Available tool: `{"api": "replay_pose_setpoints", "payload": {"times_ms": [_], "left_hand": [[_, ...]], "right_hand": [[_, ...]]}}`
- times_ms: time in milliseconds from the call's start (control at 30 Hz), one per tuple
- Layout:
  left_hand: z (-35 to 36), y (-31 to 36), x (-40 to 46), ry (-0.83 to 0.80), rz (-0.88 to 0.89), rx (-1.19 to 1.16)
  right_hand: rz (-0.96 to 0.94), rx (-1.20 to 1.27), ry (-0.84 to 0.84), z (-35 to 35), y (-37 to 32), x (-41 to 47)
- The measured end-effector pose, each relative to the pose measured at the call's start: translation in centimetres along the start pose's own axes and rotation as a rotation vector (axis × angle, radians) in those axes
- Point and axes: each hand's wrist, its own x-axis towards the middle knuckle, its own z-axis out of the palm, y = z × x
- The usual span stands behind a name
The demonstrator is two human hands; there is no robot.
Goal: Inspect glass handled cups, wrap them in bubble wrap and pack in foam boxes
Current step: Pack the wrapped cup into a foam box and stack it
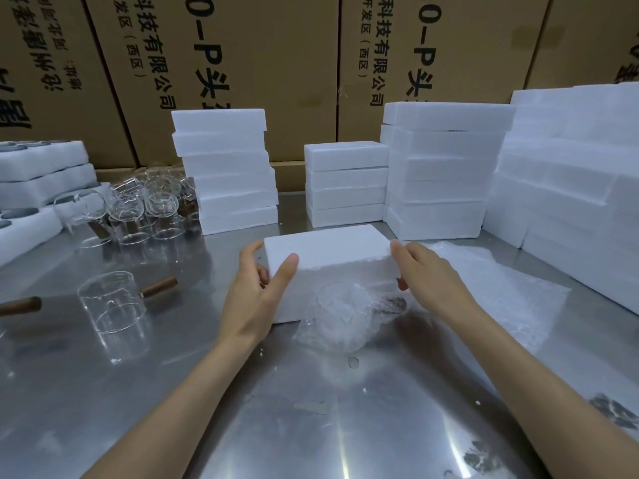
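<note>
White rectangular foam box (328, 267) at table centre, on the brushed steel tabletop (311, 426), gripped at both short ends. Left hand (257, 295) curled round the left end, thumb (285, 271) up on the near top corner, fingers behind the side. Right hand (425, 274) clasping the right end, fingers wrapped over the edge. Hands well apart, one box-length between them.

Bubble-wrapped glass cup (342, 319) just in front of the box's near face, touching or nearly touching it; cannot tell which. Dark handle end (396, 302) showing through the wrap on the right.

Loose sheet of clear bubble wrap (501, 295) flat on the table to the right, near the right hand.

Bare clear glass cup with brown wooden handle (114, 305) standing upright at near left, well apart from the box. Second brown wooden handle (20, 305) poking in from the left edge, its cup out of view.

Cluster of unwrapped clear glass cups (148, 209) at far left, standing close together beside a tall stack of white foam boxes (228, 171). Shorter foam stack (345, 184) behind the held box, taller stacks (442, 167) and a large block of them (570, 174) to the far right. White foam trays with dark round objects (38, 174) piled at the far left edge.

Brown cardboard cartons with black printed characters (242, 63) lining the back.
</note>
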Motion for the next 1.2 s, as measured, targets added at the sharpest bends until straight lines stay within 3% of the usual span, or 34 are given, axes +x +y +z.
{"api": "replay_pose_setpoints", "payload": {"times_ms": [200, 300, 400, 567, 667, 867, 1067, 1200], "left_hand": [[-1.2, -0.8, 1.2, -0.224, 0.003, 0.003], [-1.4, -1.1, 1.2, -0.314, -0.032, -0.108], [-1.1, -1.2, 1.3, -0.28, -0.061, -0.217], [-1.4, -0.5, 2.3, -0.111, -0.169, -0.641], [-1.7, -0.8, 2.5, -0.025, -0.288, -0.799], [-2.2, -2.3, 3.2, 0.05, -0.405, -1.049], [-2.9, -3.1, 3.5, 0.056, -0.48, -1.25], [-2.8, -3.2, 3.6, 0.042, -0.464, -1.266]], "right_hand": [[0.001, 0.027, -0.012, -0.1, 0.1, 0.0], [0.009, 0.033, -0.037, -0.3, 0.1, -0.1], [0.007, 0.046, -0.038, -0.5, 0.1, -0.3], [-0.184, 0.237, 0.215, -1.7, -0.6, -0.6], [-0.382, 0.259, 0.038, -1.9, -1.6, -1.6], [-0.492, -0.127, -0.303, -0.8, -2.2, -3.3], [-0.604, -0.241, -0.3, -0.2, -2.7, -4.1], [-0.591, -0.11, -0.27, -0.2, -2.9, -4.1]]}}
